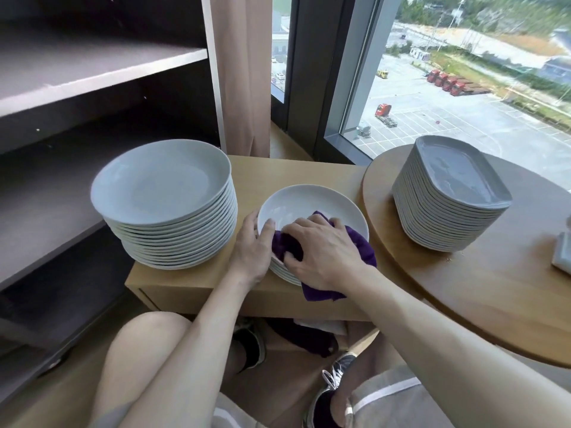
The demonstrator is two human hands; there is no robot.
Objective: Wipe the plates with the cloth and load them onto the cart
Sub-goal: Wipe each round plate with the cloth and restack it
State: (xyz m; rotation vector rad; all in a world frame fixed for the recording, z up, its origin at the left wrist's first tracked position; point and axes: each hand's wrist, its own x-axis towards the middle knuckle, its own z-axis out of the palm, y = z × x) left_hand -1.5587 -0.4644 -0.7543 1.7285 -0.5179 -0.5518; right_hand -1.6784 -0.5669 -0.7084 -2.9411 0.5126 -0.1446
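Head view, sole entry.
- Top plate [312, 202]: sitting on the short stack on the low wooden table [191, 285], directly between my hands.
- Left hand [253, 245]: gripping the plate's left rim, thumb hooking over the edge.
- Right hand [321, 254]: fingers curling into the purple cloth [363, 242], pressing it into the plate's hollow.
- Grey shelving [92, 72]: I am taking this for the cart. It is lying off to the left, so I am judging the left hand nearer for loading.

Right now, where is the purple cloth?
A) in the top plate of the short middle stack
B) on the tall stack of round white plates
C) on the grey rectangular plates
A: the right hand holds the purple cloth in the top round white plate of the short middle stack.
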